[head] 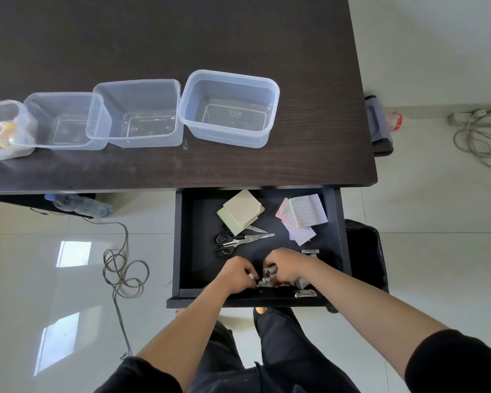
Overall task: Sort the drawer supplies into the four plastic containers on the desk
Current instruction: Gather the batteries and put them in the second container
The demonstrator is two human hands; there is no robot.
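In the open dark drawer (187,251), both hands curl around small grey metal clips (268,276) at its front edge: the left hand (238,275) pinches some, the right hand (284,268) grips a cluster. Four clear plastic containers (228,107) line the dark wood-grain desk (309,154).

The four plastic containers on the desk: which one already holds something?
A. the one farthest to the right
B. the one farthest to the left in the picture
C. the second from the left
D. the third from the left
B: the leftmost container holds rolls of clear tape, while the other three containers show only their bare bottoms.
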